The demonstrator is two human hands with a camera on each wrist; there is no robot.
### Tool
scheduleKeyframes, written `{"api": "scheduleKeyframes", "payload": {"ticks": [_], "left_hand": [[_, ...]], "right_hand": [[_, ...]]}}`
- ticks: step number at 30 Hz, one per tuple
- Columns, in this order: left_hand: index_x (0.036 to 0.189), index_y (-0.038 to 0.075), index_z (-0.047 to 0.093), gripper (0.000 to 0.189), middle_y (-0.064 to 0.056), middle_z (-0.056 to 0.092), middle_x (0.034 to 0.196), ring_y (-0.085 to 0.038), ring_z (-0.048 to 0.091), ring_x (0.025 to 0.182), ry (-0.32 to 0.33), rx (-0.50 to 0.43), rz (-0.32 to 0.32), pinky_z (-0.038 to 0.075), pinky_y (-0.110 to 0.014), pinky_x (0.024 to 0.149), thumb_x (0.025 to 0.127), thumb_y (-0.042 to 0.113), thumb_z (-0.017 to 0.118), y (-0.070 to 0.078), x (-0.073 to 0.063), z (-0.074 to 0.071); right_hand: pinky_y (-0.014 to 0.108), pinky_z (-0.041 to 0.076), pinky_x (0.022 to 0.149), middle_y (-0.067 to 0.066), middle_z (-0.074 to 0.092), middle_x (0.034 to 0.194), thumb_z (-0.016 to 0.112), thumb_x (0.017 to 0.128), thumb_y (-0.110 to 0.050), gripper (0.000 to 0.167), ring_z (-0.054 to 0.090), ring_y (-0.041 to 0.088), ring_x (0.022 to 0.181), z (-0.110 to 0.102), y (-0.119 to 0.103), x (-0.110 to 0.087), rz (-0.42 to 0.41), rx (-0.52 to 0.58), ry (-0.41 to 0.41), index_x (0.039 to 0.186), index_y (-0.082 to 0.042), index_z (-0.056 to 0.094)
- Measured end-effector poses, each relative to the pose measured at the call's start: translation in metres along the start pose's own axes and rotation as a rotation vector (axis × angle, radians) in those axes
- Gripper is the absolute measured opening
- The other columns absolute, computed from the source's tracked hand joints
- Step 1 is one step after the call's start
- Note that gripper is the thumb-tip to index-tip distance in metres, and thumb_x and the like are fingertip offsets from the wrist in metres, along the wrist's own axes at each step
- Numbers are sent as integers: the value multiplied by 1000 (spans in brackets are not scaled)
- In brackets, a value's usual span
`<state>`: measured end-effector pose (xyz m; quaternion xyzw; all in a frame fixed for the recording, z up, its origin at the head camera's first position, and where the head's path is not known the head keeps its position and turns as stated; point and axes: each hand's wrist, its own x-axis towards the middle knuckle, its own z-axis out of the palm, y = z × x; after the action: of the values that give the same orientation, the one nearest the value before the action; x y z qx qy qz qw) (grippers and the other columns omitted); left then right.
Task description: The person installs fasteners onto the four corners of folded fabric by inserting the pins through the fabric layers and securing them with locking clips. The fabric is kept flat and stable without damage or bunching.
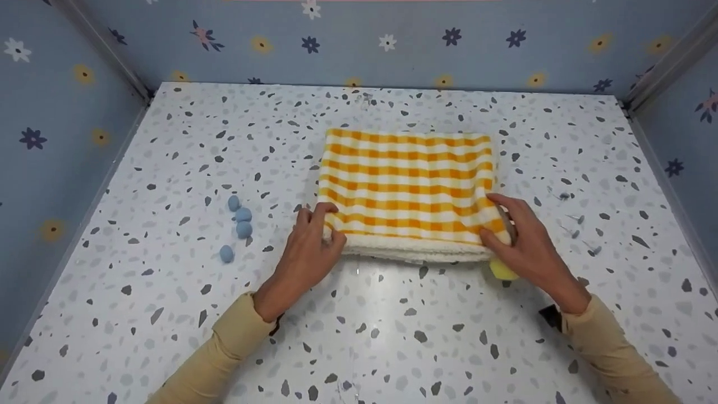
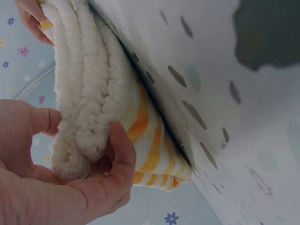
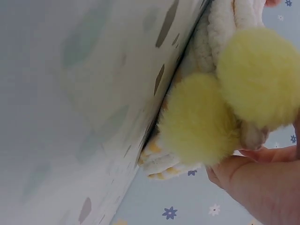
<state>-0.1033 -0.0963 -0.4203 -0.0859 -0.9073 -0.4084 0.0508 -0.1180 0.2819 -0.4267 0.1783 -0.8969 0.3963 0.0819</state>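
Observation:
A folded blanket point(image 1: 406, 185) in yellow-orange and white checks, with a fluffy cream lining, lies mid-table. My left hand point(image 1: 311, 244) grips its near left corner; in the left wrist view the thumb and fingers point(image 2: 123, 152) pinch the stacked fleecy layers point(image 2: 86, 93). At the near right corner, my right hand point(image 1: 524, 238) holds the edge, thumb on top. Two fluffy yellow pompoms hang by that corner, one pompom point(image 3: 199, 119) lower and the other pompom point(image 3: 260, 77) nearer the palm. The head view shows just a bit of yellow pompom point(image 1: 503, 270) under the right hand.
Several small blue egg-shaped pieces point(image 1: 243, 229) lie left of the blanket. To the right are several small pin-like items point(image 1: 573, 231) with dark heads. Blue flowered panels point(image 1: 392, 50) wall the speckled white table point(image 1: 392, 325) at the back and sides.

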Motion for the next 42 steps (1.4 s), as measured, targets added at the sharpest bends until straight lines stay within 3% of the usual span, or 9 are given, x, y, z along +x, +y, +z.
{"api": "scheduleKeyframes", "payload": {"ticks": [3,8,13,16,21,26,31,35,42], "left_hand": [[128,5,56,35,-12,45,94,-21,37,68,-18,9,-14,37,-32,59,94,7,54,0,-8,-1],[128,5,54,35,-13,45,94,-19,37,64,-57,29,-38,37,-31,57,93,7,54,-2,-17,-2],[126,2,55,32,-15,44,93,-22,38,66,-41,110,-16,37,-33,59,94,6,57,-2,-19,0],[122,0,60,29,-19,47,97,-28,44,73,22,211,52,41,-38,61,93,6,61,-2,-20,2],[112,-2,67,23,-30,53,113,-42,54,94,171,373,189,48,-51,73,90,6,69,-1,-19,6],[107,-2,68,19,-28,54,120,-44,50,108,236,409,263,46,-54,86,89,2,70,8,-12,16],[104,1,72,16,-21,61,112,-38,54,105,237,389,320,46,-50,89,88,3,72,27,-1,35],[107,3,71,19,-17,63,108,-35,57,98,220,365,376,49,-48,86,88,7,75,43,5,52],[118,5,68,29,-15,62,108,-33,58,95,155,353,434,51,-43,82,92,16,76,68,10,77]], "right_hand": [[21,39,82,13,55,139,75,94,-12,62,50,16,103,0,0,-4,-5,6,-9,151,-9,50],[20,33,102,13,51,147,74,96,-12,63,50,21,126,1,1,-7,-5,1,-47,152,-7,47],[45,34,111,19,48,148,74,97,-18,64,46,32,135,1,1,-8,31,-20,-96,152,-3,44],[55,33,110,21,47,147,74,97,-19,65,46,35,134,0,0,-8,41,-23,-110,151,-1,43],[56,33,110,23,46,147,75,96,-19,66,45,36,135,-1,0,-7,24,-33,-114,150,2,43],[55,37,105,22,44,148,73,97,-22,66,47,36,130,-5,-2,-8,77,-17,-131,152,-1,42],[43,46,94,19,45,147,69,101,-27,65,54,32,121,-13,-4,-8,131,-17,-143,154,-4,40],[37,50,88,19,53,139,65,103,-27,59,60,31,112,-20,-3,-6,115,-40,-108,151,-1,43],[49,53,85,23,53,139,64,103,-25,53,63,34,111,-37,2,-3,86,-112,-16,147,1,48]]}}
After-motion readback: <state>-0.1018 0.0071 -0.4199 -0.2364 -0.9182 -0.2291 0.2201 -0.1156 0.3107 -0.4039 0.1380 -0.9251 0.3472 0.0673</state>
